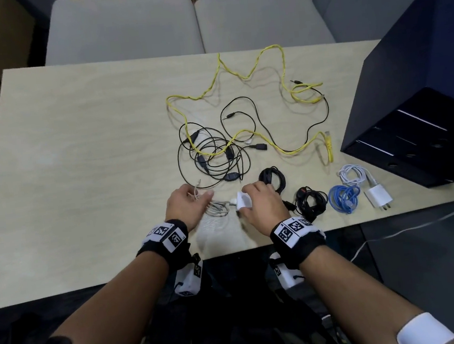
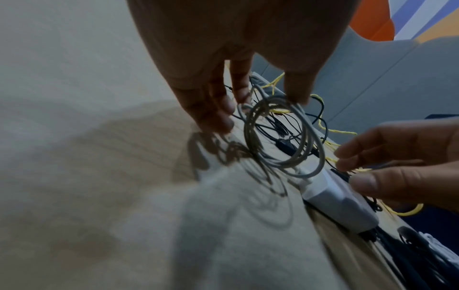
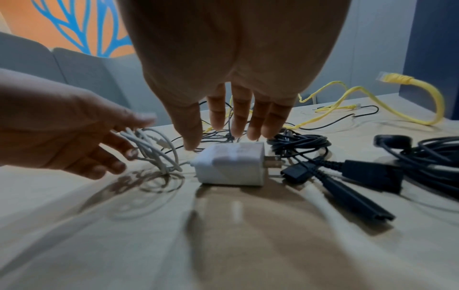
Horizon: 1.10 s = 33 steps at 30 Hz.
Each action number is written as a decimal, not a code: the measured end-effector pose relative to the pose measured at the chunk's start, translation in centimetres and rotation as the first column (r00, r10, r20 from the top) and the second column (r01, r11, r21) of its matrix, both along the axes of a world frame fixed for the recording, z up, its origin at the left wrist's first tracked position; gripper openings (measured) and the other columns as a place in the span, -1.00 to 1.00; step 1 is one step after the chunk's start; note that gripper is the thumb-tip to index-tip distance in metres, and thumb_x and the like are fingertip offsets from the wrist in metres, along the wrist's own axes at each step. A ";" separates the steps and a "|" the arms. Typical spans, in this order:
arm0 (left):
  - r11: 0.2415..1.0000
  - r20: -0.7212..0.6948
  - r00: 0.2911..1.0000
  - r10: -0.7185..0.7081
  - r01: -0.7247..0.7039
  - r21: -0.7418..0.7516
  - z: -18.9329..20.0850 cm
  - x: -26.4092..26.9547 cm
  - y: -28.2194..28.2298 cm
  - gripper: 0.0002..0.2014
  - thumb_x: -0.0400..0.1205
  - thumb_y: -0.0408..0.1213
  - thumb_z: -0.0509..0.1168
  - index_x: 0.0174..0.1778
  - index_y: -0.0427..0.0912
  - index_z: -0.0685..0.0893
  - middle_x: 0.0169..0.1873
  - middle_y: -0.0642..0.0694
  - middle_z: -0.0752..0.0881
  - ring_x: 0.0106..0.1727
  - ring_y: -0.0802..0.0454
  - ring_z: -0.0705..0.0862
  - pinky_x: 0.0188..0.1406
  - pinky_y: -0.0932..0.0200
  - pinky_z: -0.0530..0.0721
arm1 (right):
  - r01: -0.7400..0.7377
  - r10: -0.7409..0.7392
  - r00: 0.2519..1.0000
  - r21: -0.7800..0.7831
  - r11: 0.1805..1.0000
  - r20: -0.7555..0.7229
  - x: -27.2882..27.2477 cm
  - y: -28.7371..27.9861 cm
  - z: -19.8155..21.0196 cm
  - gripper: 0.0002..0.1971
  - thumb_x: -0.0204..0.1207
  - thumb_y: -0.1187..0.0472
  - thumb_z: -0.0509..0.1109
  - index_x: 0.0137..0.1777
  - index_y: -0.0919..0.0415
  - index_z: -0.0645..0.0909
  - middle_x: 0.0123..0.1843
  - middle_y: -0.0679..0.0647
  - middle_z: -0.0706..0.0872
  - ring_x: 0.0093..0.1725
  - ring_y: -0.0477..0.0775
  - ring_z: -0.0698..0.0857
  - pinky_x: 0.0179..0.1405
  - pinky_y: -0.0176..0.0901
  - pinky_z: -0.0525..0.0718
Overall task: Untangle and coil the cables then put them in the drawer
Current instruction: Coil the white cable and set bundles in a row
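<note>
left hand (image 1: 188,204): fingers are curled loosely round the small white coil (image 1: 218,207), which is held just above the table (image 1: 79,159) near the front edge.
right hand (image 1: 260,202): fingers are extended and relaxed over the white charger block (image 1: 243,199); nothing is clamped, and from the right wrist view a gap between fingertips and block seems to be left.
key relation: the charger block lies directly right of the coil, joined to it by a short run of cable; its long axis runs left to right, prongs pointing right toward the black bundles (image 1: 310,199).
nearer hand: the right, judged to be the one for the block.
look of the cable: thin, pale, wound in a few loose rings, easily sprung open.
remaining: a black tangle (image 1: 213,156) and a yellow cable (image 1: 251,71) are spread behind.
drawer unit (image 1: 412,138): at the far right, well apart.
</note>
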<state>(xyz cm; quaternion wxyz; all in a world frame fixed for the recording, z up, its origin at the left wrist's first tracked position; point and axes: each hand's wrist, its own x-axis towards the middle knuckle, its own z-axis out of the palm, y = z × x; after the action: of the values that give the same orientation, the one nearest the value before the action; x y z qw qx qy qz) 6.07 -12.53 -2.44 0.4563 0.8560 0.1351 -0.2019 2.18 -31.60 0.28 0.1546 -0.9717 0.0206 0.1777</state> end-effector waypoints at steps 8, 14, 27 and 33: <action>0.986 -0.021 0.995 -0.101 0.097 -0.136 -0.2 -0.8 -0.4 -0.74 0.42 -0.48 0.42 -0.19 0.00 0.61 -0.22 -0.11 0.75 -0.48 -0.05 0.60 -0.44 0.18 0.56 | -0.104 0.109 0.993 0.096 0.990 -0.047 0.1 3.0 -0.4 -0.29 0.42 -0.05 0.51 0.54 0.08 0.34 0.45 0.08 0.47 0.39 0.16 0.43 0.36 0.03 0.40; 0.976 -0.012 0.992 -0.128 0.124 -0.177 0.0 -1.4 0.0 -0.82 0.50 -0.49 0.43 -0.10 -0.12 0.73 -0.47 -0.01 0.67 -0.57 0.28 0.56 -0.49 0.51 0.49 | -0.054 0.065 0.998 0.380 0.923 -0.015 0.5 3.8 -0.2 -0.50 0.57 0.07 0.39 0.50 0.06 0.45 0.38 0.09 0.50 0.37 0.11 0.49 0.37 0.00 0.50; 0.958 -0.087 0.994 0.069 -0.090 -0.271 -0.5 -2.4 -2.2 -0.87 0.68 -0.45 0.18 -0.07 -0.17 0.60 -0.37 -0.11 0.72 -0.33 0.01 0.66 -0.25 0.22 0.62 | 0.224 -0.204 0.974 0.442 0.869 -0.094 0.3 2.4 -0.8 -0.92 0.52 0.17 0.44 -0.17 0.14 0.64 -0.13 0.03 0.62 -0.16 0.09 0.63 -0.14 -0.12 0.59; 0.719 -0.247 0.953 0.174 -0.294 -0.630 3.2 -0.7 -3.4 -0.79 0.66 -0.56 0.03 -0.08 -0.27 0.56 -0.67 0.02 0.43 -0.50 0.02 0.44 -0.37 0.16 0.55 | 0.293 -0.235 0.956 0.617 0.730 -0.175 1.7 1.3 1.5 -0.89 0.45 0.25 0.55 -0.27 0.14 0.69 -0.08 0.00 0.54 -0.12 -0.07 0.55 -0.07 -0.41 0.56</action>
<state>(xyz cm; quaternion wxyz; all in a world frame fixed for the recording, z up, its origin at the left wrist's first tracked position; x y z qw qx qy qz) 5.40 -15.97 0.80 0.7374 0.5948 0.2008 -0.2492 3.90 -30.30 1.81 0.4970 -0.8400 0.1034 0.1915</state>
